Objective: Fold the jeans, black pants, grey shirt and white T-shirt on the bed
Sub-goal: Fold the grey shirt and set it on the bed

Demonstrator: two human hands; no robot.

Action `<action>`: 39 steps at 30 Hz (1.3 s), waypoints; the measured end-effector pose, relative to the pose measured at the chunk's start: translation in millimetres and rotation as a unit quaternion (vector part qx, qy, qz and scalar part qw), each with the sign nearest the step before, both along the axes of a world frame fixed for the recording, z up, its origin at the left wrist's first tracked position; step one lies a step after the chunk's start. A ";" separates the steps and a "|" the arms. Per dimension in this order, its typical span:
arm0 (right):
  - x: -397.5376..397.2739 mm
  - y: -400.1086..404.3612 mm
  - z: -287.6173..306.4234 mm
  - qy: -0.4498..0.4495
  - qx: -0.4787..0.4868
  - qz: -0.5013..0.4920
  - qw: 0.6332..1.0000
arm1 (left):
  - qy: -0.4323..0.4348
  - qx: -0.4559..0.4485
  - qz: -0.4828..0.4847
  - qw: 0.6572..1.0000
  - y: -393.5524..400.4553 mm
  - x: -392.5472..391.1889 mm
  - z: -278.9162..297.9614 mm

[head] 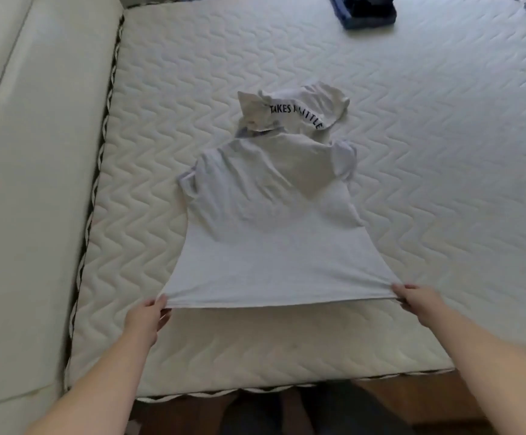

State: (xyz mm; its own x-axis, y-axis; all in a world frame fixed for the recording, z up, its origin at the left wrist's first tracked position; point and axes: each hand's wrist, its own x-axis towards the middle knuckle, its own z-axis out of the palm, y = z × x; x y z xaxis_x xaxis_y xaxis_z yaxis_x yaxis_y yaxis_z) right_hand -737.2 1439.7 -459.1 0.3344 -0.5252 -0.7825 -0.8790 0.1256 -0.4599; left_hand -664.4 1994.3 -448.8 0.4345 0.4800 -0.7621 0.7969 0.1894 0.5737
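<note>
Grey shirt (265,221) lies mid-bed (444,152), long axis running straight away from me, hem nearest, left hand (144,321) and right hand (418,302) each pinching a hem corner, equally near.

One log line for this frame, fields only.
left hand: holds grey shirt hem | right hand: holds hem | white T-shirt: crumpled beyond
</note>
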 end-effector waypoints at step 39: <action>-164.4 38.6 -105.0 0.268 -0.121 0.274 0.916 | 0.253 0.215 -0.320 0.887 19.2 -170.1 -109.5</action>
